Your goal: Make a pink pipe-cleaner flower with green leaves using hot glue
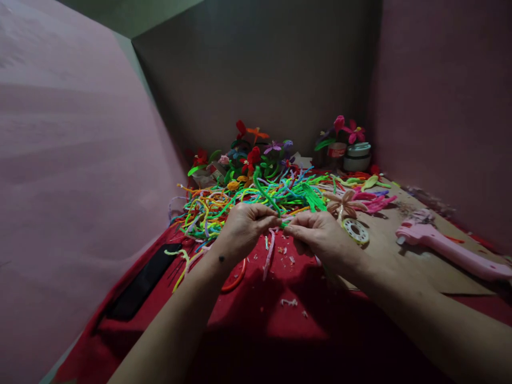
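Over the front of a red cloth, my left hand (245, 228) and my right hand (322, 232) meet almost fingertip to fingertip. Both pinch a green pipe cleaner (264, 193), whose long end curves up and away from the left fingers. A short bit of it shows between the two hands. Just beyond them spreads a tangled heap of colourful pipe cleaners (208, 210). A loose pale pink pipe cleaner (270, 255) lies beneath my hands. Close to my right hand are a light brown pipe-cleaner flower (343, 204) and a round spool (356, 231).
A pink glue gun (448, 245) rests on a cardboard sheet (392, 261) at the right. A black phone-like object (144, 282) lies at the left. Finished pipe-cleaner flowers (252, 157) and a lidded container (357, 156) stand by the back wall. Pink fluff bits (288, 302) dot the red cloth (240, 320).
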Demonstrator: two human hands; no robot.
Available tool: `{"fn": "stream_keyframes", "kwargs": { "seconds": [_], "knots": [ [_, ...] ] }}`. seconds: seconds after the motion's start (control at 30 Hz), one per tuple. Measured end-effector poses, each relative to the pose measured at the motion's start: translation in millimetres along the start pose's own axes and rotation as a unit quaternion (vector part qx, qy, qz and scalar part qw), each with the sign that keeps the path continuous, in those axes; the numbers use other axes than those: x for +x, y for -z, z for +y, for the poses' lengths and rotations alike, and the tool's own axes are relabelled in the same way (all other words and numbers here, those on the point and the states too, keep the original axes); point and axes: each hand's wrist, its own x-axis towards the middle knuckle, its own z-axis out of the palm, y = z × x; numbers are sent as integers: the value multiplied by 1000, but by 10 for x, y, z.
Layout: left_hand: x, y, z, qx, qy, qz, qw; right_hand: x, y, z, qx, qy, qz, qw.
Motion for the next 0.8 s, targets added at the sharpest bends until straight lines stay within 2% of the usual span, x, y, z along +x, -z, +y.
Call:
{"fn": "stream_keyframes", "kwargs": {
  "seconds": [0.07, 0.2, 0.33, 0.43, 0.5, 0.57, 0.63, 0.73, 0.8],
  "knots": [
    [8, 4, -20, 28, -13, -2, 1000, -7, 1, 4, -36, 24, 0, 999],
    [25, 73, 13, 154, -45, -62, 985, -23, -21, -14, -93, 82, 1, 992],
    [45, 147, 29, 219, -67, -112, 967, -35, 23, -40, -122, 87, -35, 988],
    [44, 150, -9, 199, -52, -99, 974, -79, 125, -31, -129, 22, -82, 988],
    [38, 109, -35, 164, -43, -79, 982, -142, 193, -1, -129, -10, -86, 988],
    [32, 39, -53, 125, -43, -60, 989, -226, 248, 52, -163, 18, -53, 985],
    [27, -38, -65, 98, -50, -48, 993, -315, 300, 115, -238, 67, -17, 969],
    [20, -102, -95, 77, -58, -59, 994, -411, 399, 141, -333, 84, -38, 938],
    [18, -96, -129, 64, -57, -77, 993, -422, 452, 57, -347, 105, -48, 931]
  ]
}}
